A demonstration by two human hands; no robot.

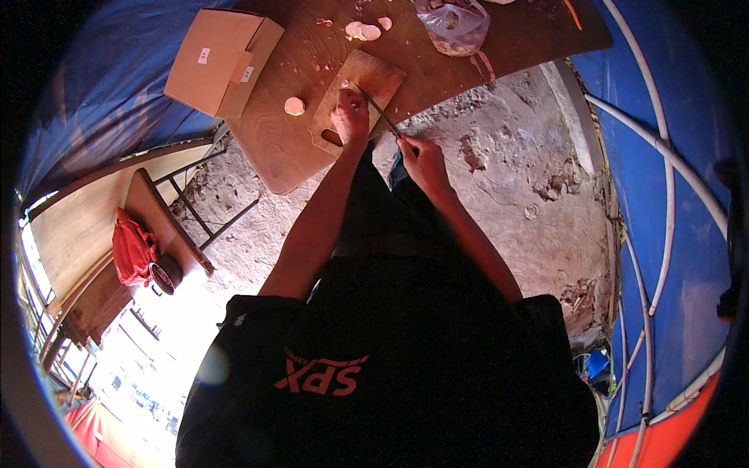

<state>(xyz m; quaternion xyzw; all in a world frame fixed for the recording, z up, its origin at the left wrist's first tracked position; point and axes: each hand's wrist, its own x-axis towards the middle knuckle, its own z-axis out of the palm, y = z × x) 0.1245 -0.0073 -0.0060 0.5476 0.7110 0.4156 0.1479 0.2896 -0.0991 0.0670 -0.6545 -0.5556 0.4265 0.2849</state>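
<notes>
My right hand (422,164) grips a knife (380,111), its dark, narrow blade slanting up and left over the cutting board. That wooden cutting board (379,71) lies at an angle near the table's front edge and has an oval handle hole. On the board, my left hand (350,117) is closed, fingers curled beside the blade's tip; what they hold is hidden. A small pale piece (346,83) lies just past those fingers. Left of the board sits a round pinkish slice (294,106), and beyond it are several pale slices (362,31).
A closed cardboard box (211,58) stands at the brown table's (269,160) left. A clear plastic bag (455,27) with contents sits at the far side, near an orange strip (573,14). Scraps dot the tabletop. A red bag (132,246) rests on a bench at left; pale poles (663,148) line the right.
</notes>
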